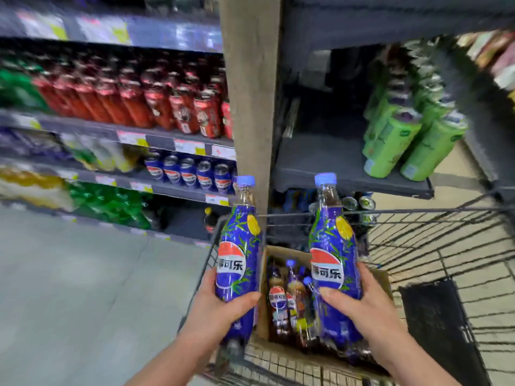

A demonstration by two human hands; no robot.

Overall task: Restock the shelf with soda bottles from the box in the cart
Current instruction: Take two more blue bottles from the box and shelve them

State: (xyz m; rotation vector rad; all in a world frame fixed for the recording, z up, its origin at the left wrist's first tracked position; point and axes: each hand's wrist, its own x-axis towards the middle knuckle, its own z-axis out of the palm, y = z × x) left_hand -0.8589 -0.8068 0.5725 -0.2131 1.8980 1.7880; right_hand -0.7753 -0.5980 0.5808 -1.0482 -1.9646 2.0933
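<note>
Gripping one blue-labelled plastic soda bottle (pixel 237 263) low, the left hand (pixel 220 310) at seven o'clock mirrors the right hand (pixel 359 305) curled round a second bottle (pixel 331 246); top-heavy, either may tip.

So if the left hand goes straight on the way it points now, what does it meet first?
Probably the brown shelf post, straight beyond the bottle that the left hand holds; depth is unclear, though.

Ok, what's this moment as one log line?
left hand grips left bottle | right hand grips right bottle | box in cart holds more bottles
</note>
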